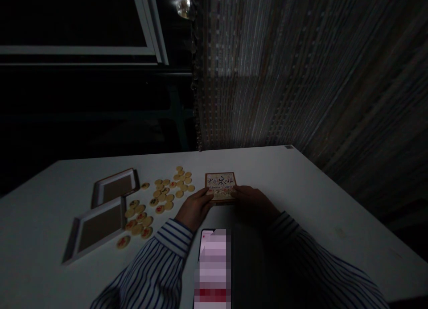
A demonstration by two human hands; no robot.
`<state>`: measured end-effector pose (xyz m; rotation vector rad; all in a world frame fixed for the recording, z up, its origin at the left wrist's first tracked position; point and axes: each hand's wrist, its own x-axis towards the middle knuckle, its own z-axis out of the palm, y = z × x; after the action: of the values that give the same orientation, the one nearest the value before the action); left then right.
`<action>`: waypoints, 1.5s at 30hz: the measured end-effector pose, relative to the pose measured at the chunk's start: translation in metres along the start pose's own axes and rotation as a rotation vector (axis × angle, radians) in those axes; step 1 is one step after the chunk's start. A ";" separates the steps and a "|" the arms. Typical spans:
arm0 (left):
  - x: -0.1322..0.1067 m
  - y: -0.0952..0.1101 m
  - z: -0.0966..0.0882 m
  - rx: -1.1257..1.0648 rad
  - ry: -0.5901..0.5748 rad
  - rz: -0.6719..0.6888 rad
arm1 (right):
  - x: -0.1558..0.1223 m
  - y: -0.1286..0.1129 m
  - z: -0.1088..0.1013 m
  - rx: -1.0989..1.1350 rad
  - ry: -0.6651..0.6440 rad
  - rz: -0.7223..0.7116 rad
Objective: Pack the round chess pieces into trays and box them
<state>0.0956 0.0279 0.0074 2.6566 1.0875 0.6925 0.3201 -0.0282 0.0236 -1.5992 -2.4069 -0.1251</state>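
A small square box lid or booklet (220,183) with printed characters lies on the white table (301,184). My left hand (195,207) grips its near left edge with curled fingers. My right hand (252,199), in shadow, holds its near right edge. Both wrists wear striped sleeves. Several round pale game pieces (167,194) with red or dark marks lie scattered to the left of my left hand.
Two shallow box trays (115,186) (96,228) with white rims sit at the table's left. A phone (214,269) lies between my forearms near the front edge. A bead curtain (301,68) hangs behind the table. The room is dark.
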 end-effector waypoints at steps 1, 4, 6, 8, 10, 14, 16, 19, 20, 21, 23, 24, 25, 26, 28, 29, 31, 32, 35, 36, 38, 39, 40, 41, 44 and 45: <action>0.000 0.000 0.000 -0.003 0.008 0.004 | 0.001 0.000 0.000 0.010 0.000 -0.015; 0.000 0.000 0.002 -0.014 0.044 0.029 | 0.002 -0.001 -0.002 0.023 -0.017 -0.022; 0.000 0.000 0.003 -0.004 0.071 0.045 | 0.003 -0.002 -0.003 0.022 -0.030 0.001; 0.000 0.000 0.005 0.006 0.094 0.061 | 0.003 -0.003 -0.004 0.031 -0.032 0.017; 0.001 -0.001 0.007 0.007 0.106 0.080 | 0.003 -0.003 -0.004 0.042 -0.022 0.021; 0.003 -0.002 0.010 0.022 0.115 0.073 | 0.003 0.000 0.000 0.043 0.020 -0.002; 0.003 -0.001 0.010 0.037 0.115 0.059 | 0.003 0.004 0.005 0.061 0.062 -0.031; 0.003 0.000 0.010 0.047 0.113 0.057 | 0.004 0.009 0.017 0.070 0.157 -0.040; 0.003 0.000 0.010 0.047 0.115 0.059 | 0.005 0.010 0.021 0.056 0.180 -0.041; 0.003 0.000 0.010 0.046 0.118 0.061 | 0.006 0.011 0.025 0.041 0.193 -0.044; 0.003 -0.001 0.010 0.046 0.126 0.063 | 0.009 0.012 0.031 0.018 0.197 -0.048; 0.003 -0.002 0.011 0.047 0.132 0.063 | 0.010 0.012 0.033 0.006 0.201 -0.039; 0.003 -0.002 0.011 0.048 0.136 0.063 | 0.012 0.012 0.034 -0.001 0.203 -0.034; 0.003 -0.002 0.012 0.050 0.138 0.063 | 0.013 0.011 0.035 -0.002 0.204 -0.035; 0.004 -0.002 0.013 0.054 0.136 0.064 | 0.015 0.010 0.033 0.010 0.221 -0.043; 0.004 -0.002 0.013 0.058 0.133 0.063 | 0.016 0.008 0.031 0.024 0.235 -0.050; 0.004 -0.001 0.014 0.067 0.129 0.056 | 0.016 0.005 0.028 0.059 0.261 -0.064; 0.004 -0.001 0.015 0.073 0.130 0.051 | 0.015 0.004 0.026 0.076 0.270 -0.068; 0.002 -0.002 0.017 0.089 0.131 0.050 | 0.014 0.000 0.022 0.087 0.296 -0.040; 0.002 -0.003 0.018 0.092 0.128 0.049 | 0.014 -0.001 0.021 0.085 0.310 -0.021; 0.001 -0.003 0.018 0.097 0.141 0.047 | 0.013 -0.002 0.019 0.081 0.276 -0.001; 0.001 -0.003 0.017 0.097 0.136 0.061 | 0.013 -0.002 0.017 0.088 0.253 0.003; 0.001 -0.003 0.017 0.096 0.131 0.064 | 0.012 -0.003 0.016 0.097 0.239 -0.010; 0.001 -0.003 0.016 0.101 0.132 0.062 | 0.012 -0.003 0.014 0.097 0.228 -0.014; 0.001 -0.001 0.015 0.115 0.141 0.057 | 0.011 0.000 0.011 0.095 0.219 -0.032; 0.001 -0.001 0.015 0.117 0.143 0.058 | 0.012 0.002 0.011 0.092 0.216 -0.030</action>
<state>0.1026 0.0294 -0.0060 2.7843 1.1222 0.8670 0.3156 -0.0146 0.0161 -1.4312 -2.2390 -0.1794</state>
